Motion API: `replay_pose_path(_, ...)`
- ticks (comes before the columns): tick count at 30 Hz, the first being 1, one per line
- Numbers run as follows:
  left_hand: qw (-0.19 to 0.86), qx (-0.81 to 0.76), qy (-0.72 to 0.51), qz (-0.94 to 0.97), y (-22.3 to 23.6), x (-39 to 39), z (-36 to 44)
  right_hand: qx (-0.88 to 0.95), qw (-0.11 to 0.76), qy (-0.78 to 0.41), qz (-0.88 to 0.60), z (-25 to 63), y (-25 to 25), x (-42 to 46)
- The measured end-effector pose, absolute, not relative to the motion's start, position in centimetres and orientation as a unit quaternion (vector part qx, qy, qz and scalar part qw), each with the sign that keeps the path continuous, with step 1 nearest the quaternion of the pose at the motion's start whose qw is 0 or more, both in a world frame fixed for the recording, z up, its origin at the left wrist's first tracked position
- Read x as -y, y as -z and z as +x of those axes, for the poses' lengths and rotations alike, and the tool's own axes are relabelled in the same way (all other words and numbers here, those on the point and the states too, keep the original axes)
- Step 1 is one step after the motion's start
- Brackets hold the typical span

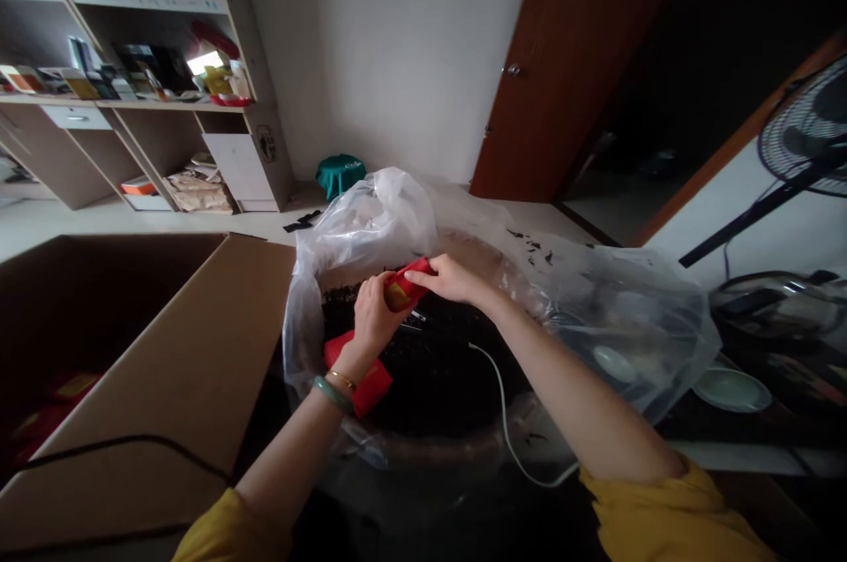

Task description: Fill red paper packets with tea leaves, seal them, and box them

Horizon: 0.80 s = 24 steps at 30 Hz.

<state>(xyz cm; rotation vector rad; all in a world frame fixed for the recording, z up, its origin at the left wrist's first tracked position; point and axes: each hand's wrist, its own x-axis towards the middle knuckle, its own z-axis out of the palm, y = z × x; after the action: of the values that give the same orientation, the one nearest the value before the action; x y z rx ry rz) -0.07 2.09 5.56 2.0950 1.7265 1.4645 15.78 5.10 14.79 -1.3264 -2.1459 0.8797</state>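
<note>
My left hand (372, 316) is closed around a small red packet (405, 283) with a gold patch, held over a big clear plastic bag (397, 222) full of dark loose tea leaves (437, 359). My right hand (448, 279) pinches the packet's top end. Another red packet (367, 385) lies below my left wrist at the bag's edge. A green bangle and a thin gold bracelet circle my left wrist.
A large open cardboard box (198, 350) stands at the left with red packets inside. A white cable (506, 430) runs across the bag. Shelves (152, 103) line the back left wall. At the right are a fan (811, 134), a pale dish (731, 388) and a brown door (569, 59).
</note>
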Motion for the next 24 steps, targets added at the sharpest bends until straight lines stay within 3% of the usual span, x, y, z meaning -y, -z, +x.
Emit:
replay_pose_path(5, 0.144, -0.521, -0.480, 0.691, -5.7, -1.9, -0.6, 0.791, 0.210, -0.291, -0.495, 15.9, -14.9, -5.1)
replay_pose_path(11, 0.291, -0.502, -0.522, 0.625, -6.1, -1.6, -0.8, 0.816, 0.283, -0.151, -0.480, 15.6, -16.6, -3.3)
replay_pose_path(19, 0.440, -0.403, -0.560, 0.574, -7.8, -0.4, -0.1, 0.859, 0.246, -0.209, -0.398, 15.0, -15.7, -3.1)
replay_pose_path(21, 0.478, -0.394, -0.575, 0.535, -8.4, -0.1, 0.0, 0.853, 0.271, -0.199, -0.399, 14.9, -15.4, -3.0)
replay_pose_path(24, 0.526, -0.380, -0.600, 0.467, -8.7, 0.2, 0.0, 0.809, 0.373, -0.208, -0.404, 14.9, -14.8, -2.8)
